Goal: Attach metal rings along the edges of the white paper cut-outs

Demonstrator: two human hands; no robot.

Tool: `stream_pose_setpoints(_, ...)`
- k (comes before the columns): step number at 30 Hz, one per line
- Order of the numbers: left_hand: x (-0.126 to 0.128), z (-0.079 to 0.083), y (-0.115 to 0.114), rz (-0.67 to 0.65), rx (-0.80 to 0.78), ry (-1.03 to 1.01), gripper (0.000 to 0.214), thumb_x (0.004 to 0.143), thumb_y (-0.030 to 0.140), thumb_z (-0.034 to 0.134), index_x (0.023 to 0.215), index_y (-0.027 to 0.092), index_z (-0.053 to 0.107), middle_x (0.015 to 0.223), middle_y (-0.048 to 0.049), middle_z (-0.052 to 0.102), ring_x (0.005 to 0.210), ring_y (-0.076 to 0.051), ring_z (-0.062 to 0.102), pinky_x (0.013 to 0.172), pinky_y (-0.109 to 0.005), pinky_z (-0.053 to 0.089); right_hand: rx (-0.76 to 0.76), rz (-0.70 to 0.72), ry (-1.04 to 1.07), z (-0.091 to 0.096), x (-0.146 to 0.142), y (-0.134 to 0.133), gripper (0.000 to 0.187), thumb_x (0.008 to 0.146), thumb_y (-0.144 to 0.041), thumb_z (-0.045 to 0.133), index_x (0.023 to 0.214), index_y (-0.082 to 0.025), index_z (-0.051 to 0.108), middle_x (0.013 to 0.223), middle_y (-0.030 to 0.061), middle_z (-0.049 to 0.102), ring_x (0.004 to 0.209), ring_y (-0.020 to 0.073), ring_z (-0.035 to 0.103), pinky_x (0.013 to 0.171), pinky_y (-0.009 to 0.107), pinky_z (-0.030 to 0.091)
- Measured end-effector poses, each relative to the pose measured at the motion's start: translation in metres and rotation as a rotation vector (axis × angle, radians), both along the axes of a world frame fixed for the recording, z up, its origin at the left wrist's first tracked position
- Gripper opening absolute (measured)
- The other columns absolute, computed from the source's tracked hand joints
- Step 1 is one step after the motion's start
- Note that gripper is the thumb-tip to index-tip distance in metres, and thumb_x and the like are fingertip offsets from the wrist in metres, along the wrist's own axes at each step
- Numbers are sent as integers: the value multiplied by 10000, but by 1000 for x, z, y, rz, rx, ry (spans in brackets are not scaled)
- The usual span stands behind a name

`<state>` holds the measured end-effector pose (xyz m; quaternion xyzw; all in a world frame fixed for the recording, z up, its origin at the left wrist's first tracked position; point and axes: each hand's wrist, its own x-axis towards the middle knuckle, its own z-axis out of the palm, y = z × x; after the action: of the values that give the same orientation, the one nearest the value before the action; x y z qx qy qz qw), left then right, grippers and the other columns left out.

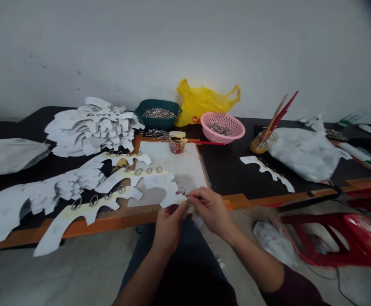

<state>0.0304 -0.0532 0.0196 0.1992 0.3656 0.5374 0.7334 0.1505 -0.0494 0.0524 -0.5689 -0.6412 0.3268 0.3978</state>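
Note:
A white curved paper cut-out (163, 189) with a notched edge is pinched in my left hand (168, 227) by its near end, at the table's front edge. Beside it, the fingertips of my right hand (213, 211) close on a small metal ring (189, 202) at the paper's edge. Another ring (181, 191) stands on the same piece just beyond my fingers. To the left lie similar cut-outs (85, 208) with several rings standing along their yellowish, glue-like edges. A white sheet (188, 163) lies beneath the held piece.
At the back are a teal basket (147, 115) and a pink basket (233, 132) of rings, and a yellow bag (194, 100). A small tub (176, 146) stands on the sheet. Paper stacks (89, 127) lie left; a brush jar (259, 146) and red stool (332, 225) are right.

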Motion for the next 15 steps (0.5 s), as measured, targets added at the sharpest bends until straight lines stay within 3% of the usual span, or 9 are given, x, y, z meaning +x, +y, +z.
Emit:
stream_pose_setpoints(6, 2, 0, 1, 51, 107, 160, 383, 681, 231, 671, 1051, 158, 603, 927, -62, 670, 867, -187, 603, 718, -262, 488, 141, -8, -138, 3, -2, 0, 128, 810, -198, 521, 833, -202, 647, 750, 36, 614, 710, 139, 561, 641, 241, 426)
stream_pose_setpoints(10, 2, -1, 1, 47, 55, 139, 418, 682, 246, 674, 1086, 189, 582, 964, -53, 659, 815, -164, 597, 618, -230, 487, 117, 11, -143, 1, -1, 2, 126, 810, -194, 522, 836, -198, 644, 763, 35, 616, 726, 140, 564, 657, 244, 426)
stream_pose_setpoints(15, 3, 2, 4, 58, 10, 41, 396, 668, 243, 686, 1051, 194, 599, 954, -39, 661, 756, -141, 606, 543, -195, 462, 53, 1, 22, -8, -2, 5, 133, 810, -225, 525, 933, -206, 569, 808, 14, 603, 721, 127, 560, 639, 230, 446)
